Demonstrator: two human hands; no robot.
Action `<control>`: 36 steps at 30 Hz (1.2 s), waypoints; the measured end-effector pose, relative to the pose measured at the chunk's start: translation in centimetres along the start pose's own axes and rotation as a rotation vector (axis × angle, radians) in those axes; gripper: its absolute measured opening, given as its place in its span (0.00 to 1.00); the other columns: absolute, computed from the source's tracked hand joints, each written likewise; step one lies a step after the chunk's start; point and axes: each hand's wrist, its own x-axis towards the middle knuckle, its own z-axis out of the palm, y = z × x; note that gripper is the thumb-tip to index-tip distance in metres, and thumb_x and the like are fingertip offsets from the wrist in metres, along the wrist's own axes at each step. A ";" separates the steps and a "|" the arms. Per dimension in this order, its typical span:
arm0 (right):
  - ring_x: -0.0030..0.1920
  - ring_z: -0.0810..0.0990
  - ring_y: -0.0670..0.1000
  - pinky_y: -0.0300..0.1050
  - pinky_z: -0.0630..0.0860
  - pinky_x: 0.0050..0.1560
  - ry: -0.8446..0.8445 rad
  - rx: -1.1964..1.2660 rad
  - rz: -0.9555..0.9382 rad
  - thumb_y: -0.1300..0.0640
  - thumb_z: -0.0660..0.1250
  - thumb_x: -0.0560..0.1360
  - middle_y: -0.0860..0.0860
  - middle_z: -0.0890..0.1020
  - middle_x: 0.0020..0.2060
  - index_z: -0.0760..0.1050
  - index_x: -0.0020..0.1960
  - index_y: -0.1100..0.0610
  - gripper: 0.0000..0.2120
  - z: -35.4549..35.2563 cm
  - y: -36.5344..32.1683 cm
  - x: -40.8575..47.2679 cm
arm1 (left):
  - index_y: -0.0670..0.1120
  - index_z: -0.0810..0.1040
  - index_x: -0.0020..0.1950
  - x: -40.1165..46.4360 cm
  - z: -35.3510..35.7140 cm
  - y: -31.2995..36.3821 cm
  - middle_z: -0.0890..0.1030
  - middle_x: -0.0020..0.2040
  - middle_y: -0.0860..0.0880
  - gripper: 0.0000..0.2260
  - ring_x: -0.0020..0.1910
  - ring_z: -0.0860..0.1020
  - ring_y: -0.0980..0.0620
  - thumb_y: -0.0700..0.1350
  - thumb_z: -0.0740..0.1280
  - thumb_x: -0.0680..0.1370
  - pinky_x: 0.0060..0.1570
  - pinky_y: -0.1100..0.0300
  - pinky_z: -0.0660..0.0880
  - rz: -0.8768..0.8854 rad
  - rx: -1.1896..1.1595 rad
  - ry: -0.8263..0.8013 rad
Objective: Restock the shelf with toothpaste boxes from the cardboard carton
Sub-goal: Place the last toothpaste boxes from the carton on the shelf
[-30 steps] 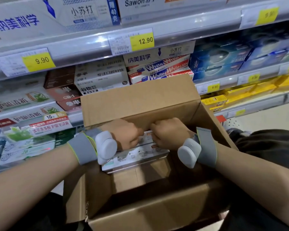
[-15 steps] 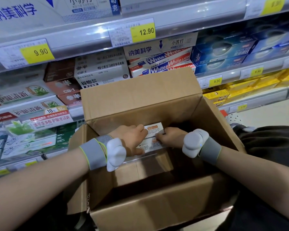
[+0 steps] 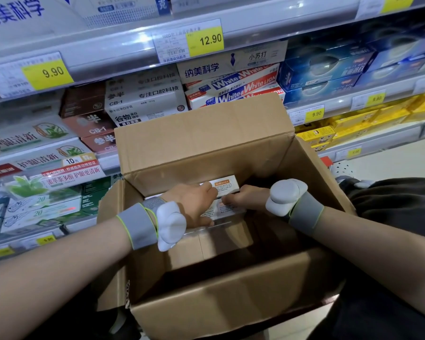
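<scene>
An open cardboard carton (image 3: pixel 206 141) sits in front of me with its far flap standing up. Inside, against the far wall, lie white toothpaste boxes with orange labels (image 3: pixel 227 186). My left hand (image 3: pixel 194 204) reaches into the carton and grips the boxes from the left, fingers over the top box. From the right, my right hand (image 3: pixel 245 200) closes its fingers on the same boxes. Both wrists wear grey bands with white devices. The carton's near half shows bare cardboard floor.
Behind the carton runs a shop shelf (image 3: pixel 133 45) packed with toothpaste boxes and yellow price tags (image 3: pixel 205 41). White and red boxes (image 3: pixel 241 87) and blue boxes (image 3: pixel 329 67) stand behind the flap. Yellow boxes (image 3: pixel 353 121) fill a lower shelf at right. Dark clothing lies at right.
Both hands have gone deeper into the carton toward its far wall, and the stack of boxes has sunk lower with them. The view has tilted down slightly.
</scene>
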 end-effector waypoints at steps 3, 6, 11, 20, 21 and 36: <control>0.64 0.75 0.54 0.42 0.70 0.62 -0.001 -0.019 -0.002 0.50 0.59 0.80 0.55 0.75 0.66 0.68 0.70 0.58 0.21 0.0 -0.1 0.0 | 0.45 0.66 0.61 -0.1 -0.2 0.1 0.70 0.59 0.47 0.22 0.55 0.73 0.45 0.58 0.64 0.76 0.48 0.54 0.71 -0.007 -0.003 -0.002; 0.62 0.76 0.54 0.44 0.71 0.63 -0.019 -0.004 0.009 0.48 0.60 0.79 0.55 0.76 0.64 0.70 0.69 0.58 0.22 -0.2 -0.2 0.1 | 0.45 0.66 0.61 -0.1 -0.4 0.2 0.71 0.59 0.47 0.22 0.55 0.73 0.46 0.59 0.64 0.75 0.46 0.57 0.69 -0.012 -0.004 0.016; 0.52 0.77 0.52 0.41 0.75 0.47 -0.051 0.051 0.043 0.42 0.60 0.77 0.55 0.78 0.61 0.71 0.66 0.58 0.25 -1.1 -0.3 -0.5 | 0.47 0.65 0.64 -0.3 -0.5 0.2 0.73 0.60 0.48 0.25 0.55 0.75 0.46 0.60 0.65 0.74 0.50 0.54 0.74 -0.021 -0.011 0.027; 0.54 0.82 0.60 0.54 0.79 0.56 -0.072 0.251 0.009 0.42 0.64 0.75 0.59 0.80 0.56 0.74 0.59 0.59 0.23 -0.9 -0.2 -1.0 | 0.47 0.63 0.60 -0.7 -0.3 0.1 0.79 0.49 0.47 0.20 0.46 0.77 0.42 0.59 0.61 0.76 0.40 0.56 0.71 -0.093 0.057 0.081; 0.53 0.82 0.60 0.53 0.79 0.56 -0.083 0.272 -0.010 0.43 0.65 0.75 0.59 0.81 0.55 0.74 0.59 0.59 0.22 -0.9 -0.1 -1.3 | 0.47 0.63 0.60 -0.8 -0.4 0.1 0.79 0.48 0.47 0.20 0.46 0.77 0.41 0.59 0.61 0.76 0.40 0.55 0.71 -0.093 0.055 0.084; 0.40 0.82 0.49 0.38 0.78 0.31 0.264 0.826 -0.318 0.50 0.63 0.78 0.52 0.81 0.42 0.74 0.54 0.56 0.11 -2.3 -2.5 -5.4 | 0.50 0.56 0.72 -3.3 -4.4 -1.5 0.73 0.61 0.48 0.26 0.59 0.72 0.45 0.61 0.53 0.79 0.44 0.55 0.67 -0.049 -0.040 0.499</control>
